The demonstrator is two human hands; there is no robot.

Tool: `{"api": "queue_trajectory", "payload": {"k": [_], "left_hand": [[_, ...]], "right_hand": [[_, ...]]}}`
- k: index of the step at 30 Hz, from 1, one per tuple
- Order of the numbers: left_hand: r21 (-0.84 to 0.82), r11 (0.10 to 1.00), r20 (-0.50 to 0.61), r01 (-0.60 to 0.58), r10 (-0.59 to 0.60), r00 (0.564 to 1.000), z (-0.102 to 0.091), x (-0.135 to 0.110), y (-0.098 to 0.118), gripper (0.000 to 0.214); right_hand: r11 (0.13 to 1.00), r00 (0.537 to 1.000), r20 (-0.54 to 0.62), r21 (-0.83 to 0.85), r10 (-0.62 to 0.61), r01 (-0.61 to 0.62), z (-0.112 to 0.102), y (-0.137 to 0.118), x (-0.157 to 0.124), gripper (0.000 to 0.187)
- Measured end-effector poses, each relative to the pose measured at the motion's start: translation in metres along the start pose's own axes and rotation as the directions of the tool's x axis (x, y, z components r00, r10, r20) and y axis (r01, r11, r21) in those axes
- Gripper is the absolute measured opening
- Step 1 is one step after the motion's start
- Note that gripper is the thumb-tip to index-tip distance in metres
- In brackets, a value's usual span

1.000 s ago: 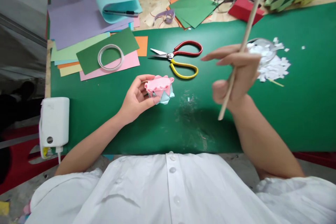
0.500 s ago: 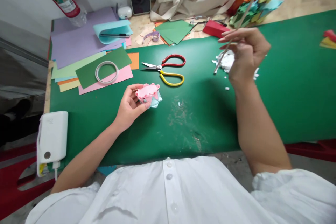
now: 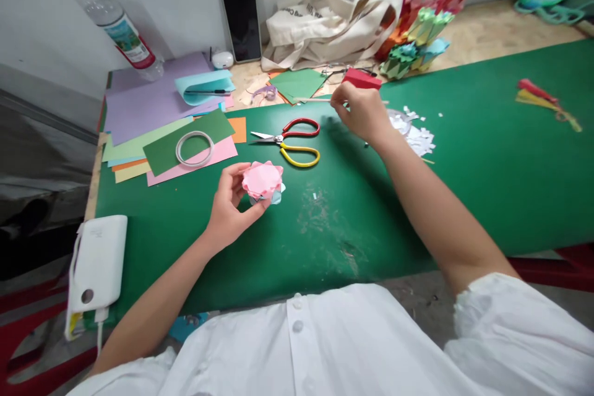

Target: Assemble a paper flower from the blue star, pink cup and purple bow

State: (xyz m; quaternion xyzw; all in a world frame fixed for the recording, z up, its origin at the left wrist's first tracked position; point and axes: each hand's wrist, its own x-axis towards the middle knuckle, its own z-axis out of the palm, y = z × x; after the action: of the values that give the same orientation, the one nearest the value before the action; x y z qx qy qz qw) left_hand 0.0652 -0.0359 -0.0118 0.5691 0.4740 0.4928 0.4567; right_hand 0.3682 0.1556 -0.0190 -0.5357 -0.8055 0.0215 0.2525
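Note:
My left hand (image 3: 229, 207) is closed around the edge of a small folded paper piece (image 3: 263, 180), pink with a scalloped rim on top and light blue below. My right hand (image 3: 361, 110), fingers bent down, pinches a thin wooden stick (image 3: 315, 99) that lies level across the far side of the green mat; part of the stick is hidden by the fingers. Scissors (image 3: 278, 138) with one red and one yellow handle lie open between the hands. White paper scraps (image 3: 420, 139) are heaped beside my right wrist.
A white tape roll (image 3: 178, 158) rests on coloured paper sheets (image 3: 130, 116) at left. Along the back stand a bottle (image 3: 125, 37), a phone (image 3: 240, 9), a cloth bag (image 3: 320, 25) and stacked paper crafts (image 3: 417, 31). A white power bank (image 3: 99, 260) sits at the left edge.
My right hand has come down and left, and the stick has swung from steeply upright to level. My left hand has tipped the paper piece so its pink top shows more. The view has shifted.

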Motion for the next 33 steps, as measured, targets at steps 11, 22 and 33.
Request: {"api": "queue_trajectory", "payload": {"k": [11, 22, 33], "left_hand": [[0.116, 0.991, -0.013, -0.065, 0.067, 0.998, 0.001, 0.000, 0.003, 0.057], [0.305, 0.937, 0.011, -0.169, 0.174, 0.985, 0.000, -0.001, -0.001, 0.060], [0.350, 0.923, 0.061, -0.161, 0.149, 0.987, 0.003, -0.003, -0.009, 0.063]], "right_hand": [[0.995, 0.993, 0.074, -0.034, -0.092, 0.094, 0.026, 0.011, 0.019, 0.027], [0.628, 0.899, 0.171, 0.766, -0.403, 0.135, -0.018, -0.115, -0.059, 0.081], [0.631, 0.963, 0.033, 0.761, -0.269, 0.151, 0.008, -0.148, -0.090, 0.062]]}}
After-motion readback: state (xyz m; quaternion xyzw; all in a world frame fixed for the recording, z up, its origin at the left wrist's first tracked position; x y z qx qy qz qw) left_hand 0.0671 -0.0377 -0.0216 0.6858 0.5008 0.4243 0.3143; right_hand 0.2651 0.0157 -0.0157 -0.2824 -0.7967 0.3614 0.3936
